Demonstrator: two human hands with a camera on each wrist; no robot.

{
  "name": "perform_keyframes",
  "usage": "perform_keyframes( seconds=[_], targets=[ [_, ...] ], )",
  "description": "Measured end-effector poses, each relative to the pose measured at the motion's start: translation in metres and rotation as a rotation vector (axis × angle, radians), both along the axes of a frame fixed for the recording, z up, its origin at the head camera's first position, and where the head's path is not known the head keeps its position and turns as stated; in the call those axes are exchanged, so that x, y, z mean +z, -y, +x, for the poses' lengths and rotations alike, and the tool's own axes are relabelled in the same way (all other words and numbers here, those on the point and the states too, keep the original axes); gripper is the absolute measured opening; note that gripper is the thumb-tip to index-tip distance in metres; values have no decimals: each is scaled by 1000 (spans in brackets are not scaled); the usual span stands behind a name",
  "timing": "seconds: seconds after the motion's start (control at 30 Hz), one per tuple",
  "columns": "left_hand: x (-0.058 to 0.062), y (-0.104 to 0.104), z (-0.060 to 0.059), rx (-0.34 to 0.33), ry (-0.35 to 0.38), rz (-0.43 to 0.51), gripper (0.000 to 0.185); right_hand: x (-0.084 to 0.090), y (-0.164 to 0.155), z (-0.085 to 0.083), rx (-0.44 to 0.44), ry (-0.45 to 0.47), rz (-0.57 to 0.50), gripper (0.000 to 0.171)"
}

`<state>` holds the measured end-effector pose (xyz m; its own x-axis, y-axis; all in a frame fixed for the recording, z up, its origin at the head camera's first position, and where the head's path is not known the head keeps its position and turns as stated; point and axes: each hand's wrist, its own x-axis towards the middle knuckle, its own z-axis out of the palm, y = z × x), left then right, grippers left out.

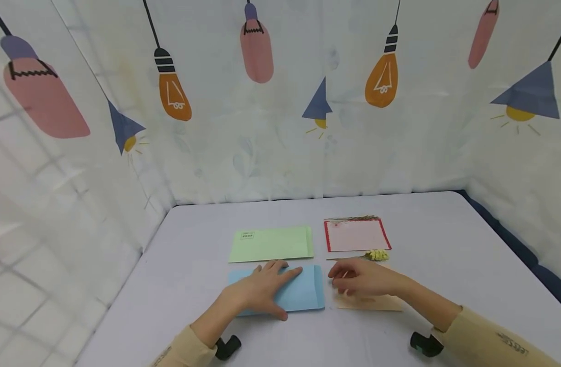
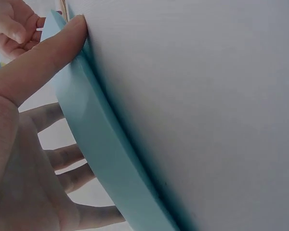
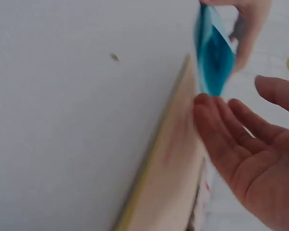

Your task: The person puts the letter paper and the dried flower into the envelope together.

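Observation:
My left hand [image 1: 273, 283] lies flat on a light blue envelope [image 1: 305, 294] at the table's near middle, fingers straight and thumb at its near edge. The left wrist view shows the thumb [image 2: 43, 57] against the blue envelope's edge [image 2: 96, 134]. My right hand [image 1: 344, 279] hovers over a tan card [image 1: 376, 303] just right of the envelope. Its fingers are loosely bent and hold nothing. In the right wrist view the fingertips [image 3: 207, 108] touch the tan card [image 3: 168, 168], with the blue envelope [image 3: 213, 53] beyond.
A green envelope [image 1: 271, 244] lies behind the blue one. A pink card with a red border [image 1: 355, 235] lies behind the tan card, and a yellow dried flower sprig [image 1: 376, 255] rests between them. Printed curtains wall the grey table [image 1: 445, 255] on three sides.

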<state>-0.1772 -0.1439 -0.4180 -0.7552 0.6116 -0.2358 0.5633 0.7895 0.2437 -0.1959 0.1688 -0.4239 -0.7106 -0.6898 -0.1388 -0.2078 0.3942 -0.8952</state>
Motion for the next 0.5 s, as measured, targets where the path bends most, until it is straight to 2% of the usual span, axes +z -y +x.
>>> perform_keyframes(
  seconds=[0.13,0.27,0.5],
  targets=[
    [1,-1,0,-5,-1,-1,103,12,-20,0,12,-124,93,29],
    [2,-1,0,10,10,5,104,22,-39,0,-22,-237,184,33],
    [1,-2,-2,30,35,43,103,31,-66,-4,-137,-350,386,18]
  ],
)
